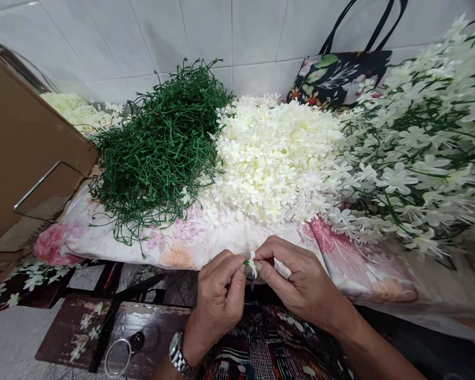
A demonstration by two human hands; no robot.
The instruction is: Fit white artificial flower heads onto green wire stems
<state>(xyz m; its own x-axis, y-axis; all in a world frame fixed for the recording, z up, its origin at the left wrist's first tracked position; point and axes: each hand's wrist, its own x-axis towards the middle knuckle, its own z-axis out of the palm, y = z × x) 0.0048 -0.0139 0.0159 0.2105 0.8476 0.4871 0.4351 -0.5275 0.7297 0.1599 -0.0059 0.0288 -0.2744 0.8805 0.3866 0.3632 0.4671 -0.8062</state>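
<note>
Just past the front edge of the cloth-covered table, my left hand (221, 287) pinches a short green stem tip. My right hand (296, 272) pinches the white petals of the same small flower (252, 263), so the flower sits between both sets of fingertips. Beyond my hands lies a heap of loose white blossoms (273, 158). To its left rises a tangled pile of green plastic stems (162, 137). On the right stands a large mass of white flowers on green stems (419, 174).
A cardboard box (27, 148) with a metal wire handle is at the left. A black floral bag (336, 79) leans against the tiled wall. Below the floral tablecloth (178, 253), a brown wooden stool (150, 327) bears some flowers and a clear ring.
</note>
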